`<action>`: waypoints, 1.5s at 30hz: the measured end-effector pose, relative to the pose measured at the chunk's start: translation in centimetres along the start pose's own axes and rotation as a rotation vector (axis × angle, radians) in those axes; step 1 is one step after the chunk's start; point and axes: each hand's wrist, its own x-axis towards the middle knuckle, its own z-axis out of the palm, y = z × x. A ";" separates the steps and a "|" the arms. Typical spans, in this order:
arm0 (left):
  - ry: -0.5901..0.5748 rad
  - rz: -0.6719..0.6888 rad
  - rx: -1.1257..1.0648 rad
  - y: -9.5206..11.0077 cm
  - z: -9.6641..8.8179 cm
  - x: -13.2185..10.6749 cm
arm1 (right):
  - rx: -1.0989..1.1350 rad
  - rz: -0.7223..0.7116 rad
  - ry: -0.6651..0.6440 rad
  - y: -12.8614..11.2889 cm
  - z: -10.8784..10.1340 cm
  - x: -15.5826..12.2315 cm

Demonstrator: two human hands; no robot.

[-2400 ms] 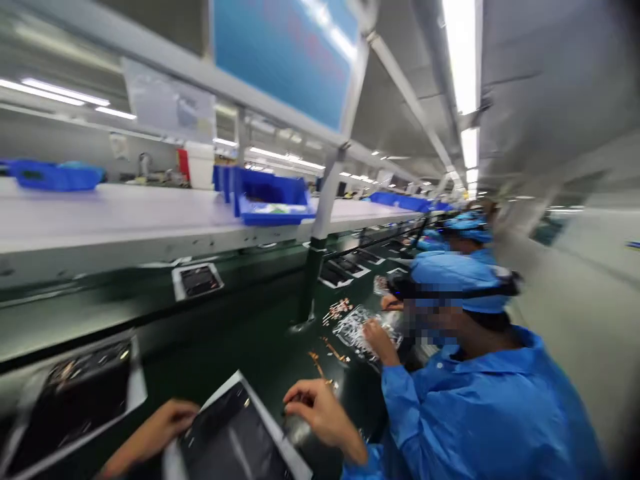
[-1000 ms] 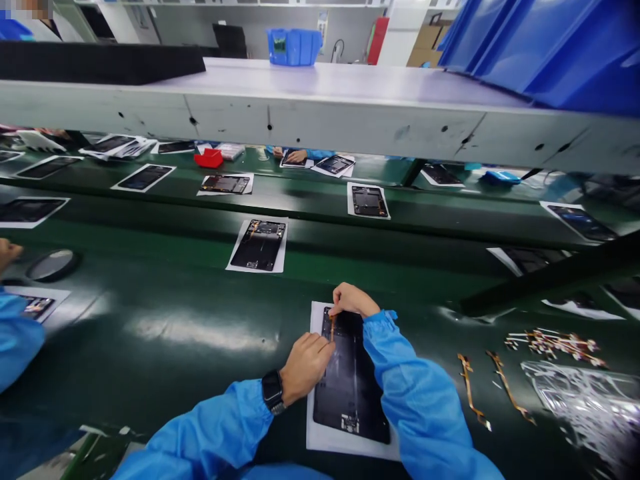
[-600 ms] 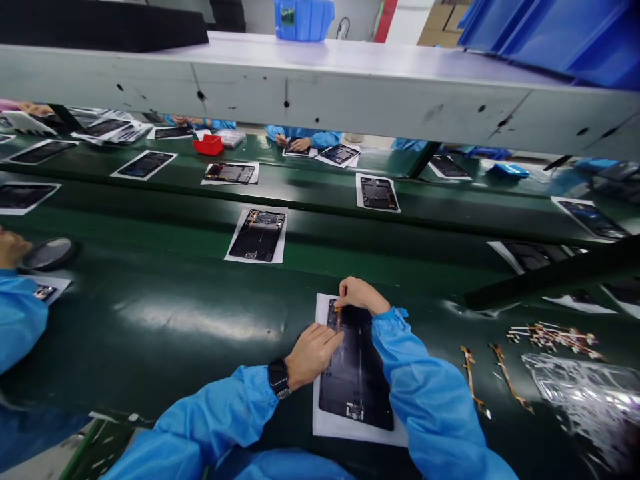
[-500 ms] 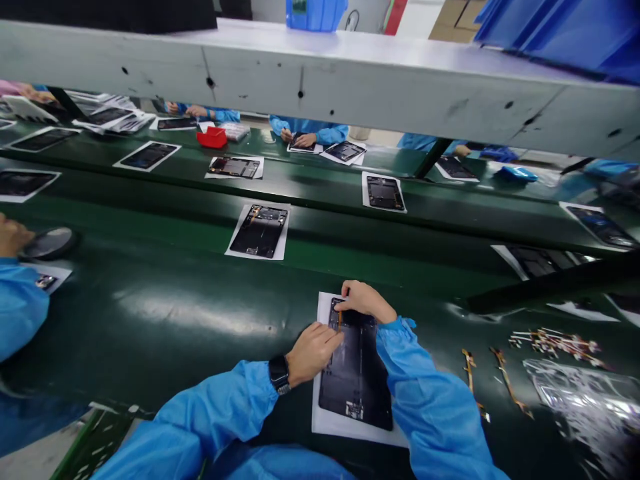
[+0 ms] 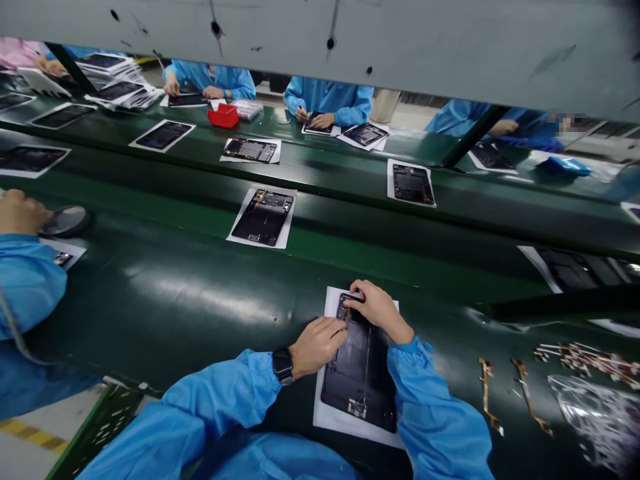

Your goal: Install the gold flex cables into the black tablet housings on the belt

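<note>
A black open tablet body point(image 5: 361, 373) lies on a white sheet point(image 5: 327, 417) on the green belt in front of me. My left hand point(image 5: 316, 345), with a black watch on the wrist, pinches the lower part of a thin orange flex cable point(image 5: 347, 315) at the tablet's upper left. My right hand point(image 5: 379, 309) rests curled over the tablet's top edge, its fingertips pressed on the cable's upper end. Both arms wear blue sleeves.
Two loose orange flex cables point(image 5: 487, 393) and a clear bag of parts point(image 5: 595, 413) lie to my right. More tablets on white sheets point(image 5: 263, 217) ride the far belts. A co-worker's sleeve point(image 5: 25, 280) is at left; other workers sit across. A grey shelf point(image 5: 350, 33) hangs overhead.
My view swung from the co-worker on my right down to my own tablet. Both hands settled on the flex cable at its upper left corner; the view has tilted lower since.
</note>
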 end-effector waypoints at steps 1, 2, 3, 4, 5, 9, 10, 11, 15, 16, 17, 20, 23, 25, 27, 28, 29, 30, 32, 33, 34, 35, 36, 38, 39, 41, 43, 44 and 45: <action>0.022 0.026 -0.005 -0.1 0.1 0.0 | 0.008 -0.010 0.009 0.1 0.1 -0.1; 0.041 0.050 -0.006 -0.1 0.3 0.0 | 0.014 -0.017 0.005 0.2 0.2 -0.2; 0.054 0.072 -0.005 -0.2 0.4 0.0 | 0.020 -0.021 -0.003 0.3 0.2 -0.2; 0.059 0.088 -0.003 -0.2 0.5 0.0 | 0.028 -0.023 -0.011 0.4 0.2 -0.2; 0.055 0.098 -0.002 -0.3 0.7 0.0 | 0.038 -0.024 -0.015 0.4 0.1 -0.1; 0.017 0.115 -0.013 -0.4 0.8 0.0 | 0.077 -0.015 -0.016 0.5 -0.1 0.1; 0.005 0.121 -0.016 -0.4 0.8 0.0 | 0.083 -0.010 -0.016 0.6 -0.1 0.1; -0.009 0.126 -0.019 -0.4 0.7 0.0 | 0.089 -0.007 -0.015 0.6 -0.1 0.1; -0.033 0.126 -0.036 -0.4 0.2 0.1 | 0.105 -0.001 0.006 0.8 -0.1 0.0; -0.029 0.124 -0.044 -0.5 0.1 0.1 | 0.109 -0.001 0.011 0.8 0.0 0.0; -0.027 0.122 -0.052 -0.5 0.0 0.2 | 0.112 0.001 0.014 0.9 0.0 0.0; -0.038 0.109 -0.082 -0.6 -0.1 0.2 | 0.117 0.004 0.019 1.1 0.1 0.0; -0.059 0.098 -0.105 -0.7 0.0 0.0 | 0.121 0.007 0.024 1.2 0.2 0.0; -0.079 0.095 -0.117 -0.7 0.0 -0.1 | 0.124 0.006 0.029 1.3 0.2 0.1; -0.096 0.089 -0.128 -0.8 0.0 -0.1 | 0.123 0.004 0.031 1.3 0.2 0.0; -0.104 0.086 -0.131 -0.8 0.0 -0.2 | 0.120 0.005 0.031 1.3 0.2 0.0; -0.109 0.081 -0.133 -0.8 0.0 -0.2 | 0.118 0.007 0.028 1.3 0.1 0.0; -0.114 0.077 -0.133 -0.8 0.0 -0.1 | 0.117 0.008 0.023 1.3 0.1 0.0; -0.124 0.072 -0.137 -0.8 0.0 -0.1 | 0.116 0.009 0.017 1.3 0.1 0.0; -0.126 0.071 -0.139 -0.8 0.0 -0.1 | 0.117 0.009 0.017 1.3 0.1 0.0; -0.126 0.070 -0.142 -0.8 0.0 -0.1 | 0.118 0.009 0.019 1.2 0.1 0.0; -0.126 0.070 -0.143 -0.8 0.0 -0.1 | 0.120 0.011 0.020 1.2 0.1 0.0; -0.127 0.069 -0.142 -0.8 0.0 -0.1 | 0.121 0.014 0.020 1.2 0.0 0.0; -0.129 0.066 -0.136 -0.8 0.0 -0.2 | 0.120 0.019 0.014 1.2 0.0 0.0; -0.130 0.063 -0.132 -0.8 0.1 -0.2 | 0.119 0.021 0.012 1.2 0.0 0.0; -0.127 0.059 -0.127 -0.8 0.2 -0.3 | 0.120 0.021 0.014 1.2 0.0 0.0; -0.126 0.062 -0.125 -0.8 0.2 -0.3 | 0.123 0.017 0.021 1.2 0.1 0.0; -0.128 0.063 -0.125 -0.8 0.2 -0.3 | 0.124 0.013 0.023 1.2 0.1 0.0; -0.132 0.063 -0.125 -0.8 0.2 -0.2 | 0.126 0.009 0.026 1.2 0.1 0.0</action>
